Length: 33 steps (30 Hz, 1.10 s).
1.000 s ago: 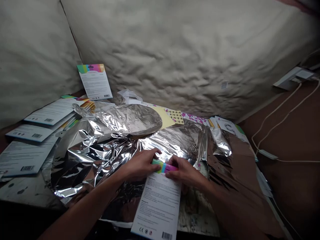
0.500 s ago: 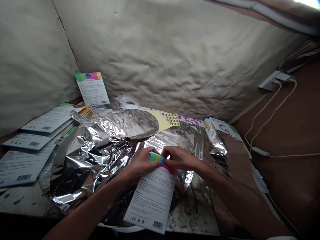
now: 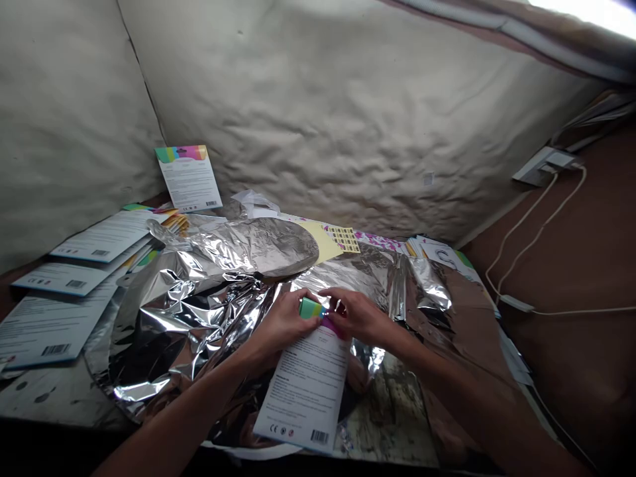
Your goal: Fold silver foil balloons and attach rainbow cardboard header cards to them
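Observation:
A flat white printed packet with a rainbow-coloured top edge tilts toward me over the front of the table. My left hand grips its upper left corner, thumb on the printed side. At the coloured top, my right hand is closed, its fingertips pinched near the middle of the edge. Whatever small thing those fingertips may hold is hidden. Beneath both hands spreads crumpled silver foil sheeting. Behind them lies a yellow sheet of small stickers, partly covered by a flat silver foil piece.
Stacks of similar packets lie at the left. One packet leans against the padded wall. More packets sit at the back right. A power strip with white cables hangs on the right.
Both hands stay at the packet's top edge, and the packet's lower end has shifted slightly up and right. The right fingers have moved a little at the edge. The whole view has shifted slightly.

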{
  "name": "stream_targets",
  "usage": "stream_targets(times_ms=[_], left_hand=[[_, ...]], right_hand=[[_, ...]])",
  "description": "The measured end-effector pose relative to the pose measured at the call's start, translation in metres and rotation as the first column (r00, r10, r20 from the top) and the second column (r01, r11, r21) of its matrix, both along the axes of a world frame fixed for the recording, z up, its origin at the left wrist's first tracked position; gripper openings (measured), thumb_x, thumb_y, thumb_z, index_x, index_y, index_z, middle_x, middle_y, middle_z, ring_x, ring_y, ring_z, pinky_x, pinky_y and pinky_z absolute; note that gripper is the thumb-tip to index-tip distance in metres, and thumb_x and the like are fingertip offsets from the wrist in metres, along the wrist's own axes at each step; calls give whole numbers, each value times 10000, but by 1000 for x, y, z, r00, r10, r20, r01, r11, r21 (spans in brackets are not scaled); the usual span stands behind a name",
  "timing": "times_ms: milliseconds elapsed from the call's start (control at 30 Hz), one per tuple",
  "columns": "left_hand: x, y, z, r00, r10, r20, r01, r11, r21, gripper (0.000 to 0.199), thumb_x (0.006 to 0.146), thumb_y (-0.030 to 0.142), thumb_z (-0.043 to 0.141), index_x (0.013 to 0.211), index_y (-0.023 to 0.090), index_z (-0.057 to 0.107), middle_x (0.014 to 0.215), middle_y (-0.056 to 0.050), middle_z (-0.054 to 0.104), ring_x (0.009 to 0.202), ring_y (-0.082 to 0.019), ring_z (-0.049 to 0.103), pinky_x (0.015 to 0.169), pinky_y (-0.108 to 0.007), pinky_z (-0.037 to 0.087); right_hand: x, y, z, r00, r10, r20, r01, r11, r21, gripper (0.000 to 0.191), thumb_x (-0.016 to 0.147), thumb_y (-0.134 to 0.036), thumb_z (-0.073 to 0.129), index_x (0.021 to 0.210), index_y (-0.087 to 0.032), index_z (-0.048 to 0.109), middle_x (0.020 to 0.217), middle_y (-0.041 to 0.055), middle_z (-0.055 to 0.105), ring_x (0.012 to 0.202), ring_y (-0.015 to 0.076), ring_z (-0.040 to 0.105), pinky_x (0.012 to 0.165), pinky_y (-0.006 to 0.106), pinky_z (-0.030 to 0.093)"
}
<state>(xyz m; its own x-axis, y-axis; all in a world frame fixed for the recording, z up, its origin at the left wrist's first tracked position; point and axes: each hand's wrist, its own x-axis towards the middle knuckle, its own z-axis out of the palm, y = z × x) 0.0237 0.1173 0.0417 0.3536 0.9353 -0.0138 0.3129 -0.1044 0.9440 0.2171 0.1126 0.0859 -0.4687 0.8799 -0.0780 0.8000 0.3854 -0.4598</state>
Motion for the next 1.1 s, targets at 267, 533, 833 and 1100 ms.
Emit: stream_targets(times_ms=[267, 533, 833, 1100], left_hand=[[-2, 1, 2, 999, 1, -37, 2, 998, 63, 253, 728, 344, 709, 927, 200, 650, 793, 15, 649, 700, -161, 601, 582, -240, 448], [-4, 1, 7, 998, -21, -58, 27, 996, 88, 232, 720, 310, 700, 922, 202, 659, 767, 26, 632, 662, -137, 575, 561, -222, 425], [-11, 10, 1, 1000, 3, -20, -2, 1000, 27, 267, 704, 308, 700, 937, 186, 654, 755, 24, 649, 644, -136, 567, 548, -216, 413], [-8, 11, 5, 994, 76, -74, -67, 990, 121, 309, 697, 308, 721, 977, 189, 668, 883, -12, 713, 739, -183, 640, 667, -268, 483]], right_hand=[[8, 12, -2, 959, 106, -263, -166, 961, -219, 280, 871, -252, 587, 1126, -190, 684, 997, 41, 682, 803, 168, 605, 705, 265, 461], [5, 22, 8, 967, 51, -248, -127, 946, -299, 237, 777, -183, 586, 940, -186, 758, 787, -6, 722, 711, 159, 620, 605, 229, 420], [-10, 9, 1, 996, -35, -87, 38, 999, 36, 447, 837, -176, 560, 1268, -246, 651, 881, 30, 735, 748, 177, 635, 664, 260, 405], [-17, 16, -5, 999, 32, 9, -32, 996, 80, 539, 866, -161, 560, 1395, -254, 507, 1049, 73, 716, 903, 237, 658, 732, 294, 442]])
